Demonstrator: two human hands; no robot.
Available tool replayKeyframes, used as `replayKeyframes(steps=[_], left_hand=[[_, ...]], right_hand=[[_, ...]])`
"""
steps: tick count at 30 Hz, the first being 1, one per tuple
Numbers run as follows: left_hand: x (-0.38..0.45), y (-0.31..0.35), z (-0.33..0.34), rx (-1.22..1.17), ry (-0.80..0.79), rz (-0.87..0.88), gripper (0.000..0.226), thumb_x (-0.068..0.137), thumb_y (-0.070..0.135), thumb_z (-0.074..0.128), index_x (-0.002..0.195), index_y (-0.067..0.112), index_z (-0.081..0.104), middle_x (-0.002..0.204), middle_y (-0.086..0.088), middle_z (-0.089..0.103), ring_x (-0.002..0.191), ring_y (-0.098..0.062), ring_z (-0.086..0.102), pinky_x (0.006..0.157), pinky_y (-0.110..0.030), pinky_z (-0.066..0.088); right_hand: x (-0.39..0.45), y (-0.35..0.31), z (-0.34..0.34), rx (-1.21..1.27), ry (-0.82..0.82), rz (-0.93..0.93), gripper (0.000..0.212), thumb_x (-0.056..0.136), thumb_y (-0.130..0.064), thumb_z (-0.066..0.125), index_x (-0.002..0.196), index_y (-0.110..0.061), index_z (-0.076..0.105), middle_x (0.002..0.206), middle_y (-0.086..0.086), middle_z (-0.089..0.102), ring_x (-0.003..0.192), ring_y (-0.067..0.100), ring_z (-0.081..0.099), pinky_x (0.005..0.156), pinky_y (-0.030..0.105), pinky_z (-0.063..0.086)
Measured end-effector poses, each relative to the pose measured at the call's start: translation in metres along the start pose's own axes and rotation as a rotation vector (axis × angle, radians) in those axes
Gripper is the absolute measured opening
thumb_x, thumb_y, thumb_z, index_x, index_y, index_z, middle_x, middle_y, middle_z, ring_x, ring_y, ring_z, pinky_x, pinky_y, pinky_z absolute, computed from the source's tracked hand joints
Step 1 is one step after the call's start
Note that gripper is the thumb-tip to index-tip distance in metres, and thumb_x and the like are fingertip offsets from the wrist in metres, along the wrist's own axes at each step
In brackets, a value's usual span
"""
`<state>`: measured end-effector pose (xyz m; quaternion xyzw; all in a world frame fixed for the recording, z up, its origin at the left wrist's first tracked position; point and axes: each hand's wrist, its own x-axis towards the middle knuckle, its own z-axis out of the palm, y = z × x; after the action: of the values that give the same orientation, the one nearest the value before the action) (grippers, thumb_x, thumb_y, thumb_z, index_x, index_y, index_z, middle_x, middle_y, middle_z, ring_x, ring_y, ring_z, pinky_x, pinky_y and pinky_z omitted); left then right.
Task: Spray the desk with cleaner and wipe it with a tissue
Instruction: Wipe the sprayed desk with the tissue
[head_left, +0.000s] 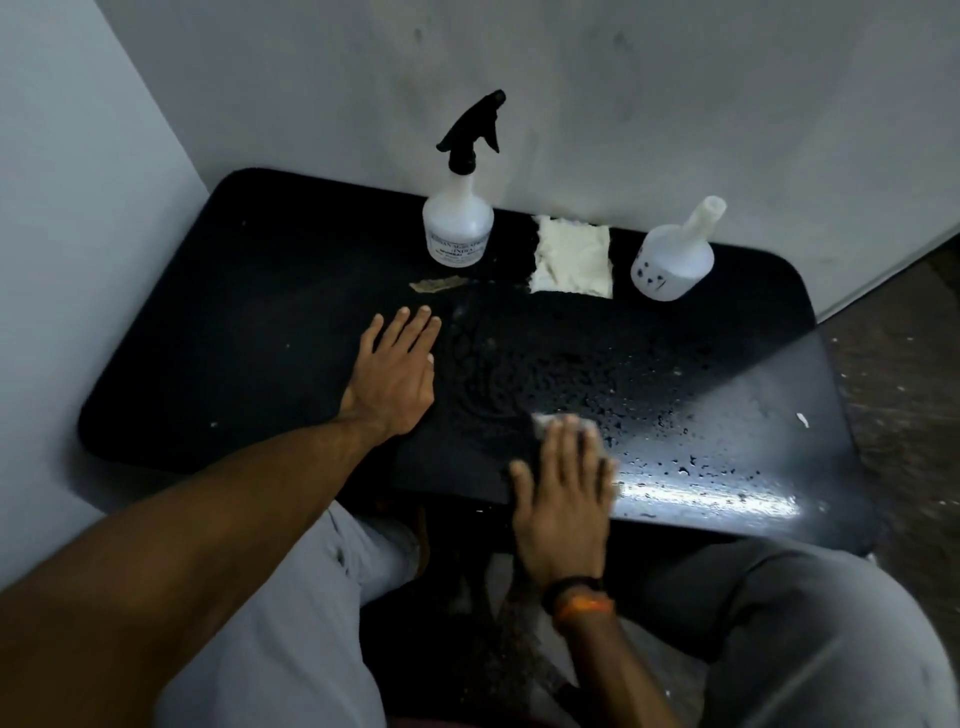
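The right hand (563, 499) lies flat on the black desk (249, 322) near its front edge, fingers straight and close together, pressing down on a white tissue (545, 420). Only the tissue's far edge shows, poking out past the fingertips; the rest is hidden under the palm. A dark band and an orange band circle that wrist. The left hand (397, 371) rests palm down on the bare desk, to the left of the tissue and farther back, fingers stretched out and slightly spread, holding nothing. Water droplets bead the desk between the tissue and the back wall and off to the tissue's right. The spray bottle (458, 218) with a black trigger stands upright at the back edge, well beyond the tissue. Right of it lies a folded cream cloth (571, 257), then a white bottle (672, 260) without a cap.
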<state>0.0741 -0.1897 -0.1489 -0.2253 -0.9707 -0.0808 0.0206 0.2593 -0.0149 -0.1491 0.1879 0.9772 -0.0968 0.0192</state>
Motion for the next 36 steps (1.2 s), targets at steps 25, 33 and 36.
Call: replayKeyframes(steps=[25,33,36], left_hand=[[-0.008,0.064,0.009,-0.016,-0.103,0.202,0.06,0.103,0.043,0.021,0.159,0.021,0.023,0.166,-0.001,0.02,0.154,-0.027,0.016,0.125,-0.05,0.009],[-0.01,0.068,0.008,-0.084,0.014,0.196,0.059,0.098,0.042,0.027,0.15,0.019,0.044,0.158,-0.004,0.04,0.148,-0.028,0.035,0.122,-0.051,0.021],[-0.011,0.068,0.008,-0.074,0.012,0.187,0.059,0.098,0.042,0.027,0.151,0.019,0.043,0.159,-0.003,0.039,0.148,-0.028,0.033,0.123,-0.05,0.02]], right_hand=[[0.089,0.103,-0.046,0.109,0.044,0.5,0.076,0.104,-0.053,0.024,0.158,-0.003,0.008,0.167,0.018,0.003,0.155,0.032,-0.001,0.123,0.057,-0.001],[0.048,0.009,-0.016,0.068,-0.037,-0.13,0.065,0.104,-0.05,0.022,0.159,-0.016,0.021,0.168,0.005,0.01,0.156,0.026,0.001,0.123,0.055,0.001],[0.013,0.023,-0.011,0.084,0.005,-0.1,0.06,0.105,-0.045,0.026,0.158,-0.017,0.025,0.166,0.0,0.018,0.155,0.021,0.008,0.123,0.055,0.008]])
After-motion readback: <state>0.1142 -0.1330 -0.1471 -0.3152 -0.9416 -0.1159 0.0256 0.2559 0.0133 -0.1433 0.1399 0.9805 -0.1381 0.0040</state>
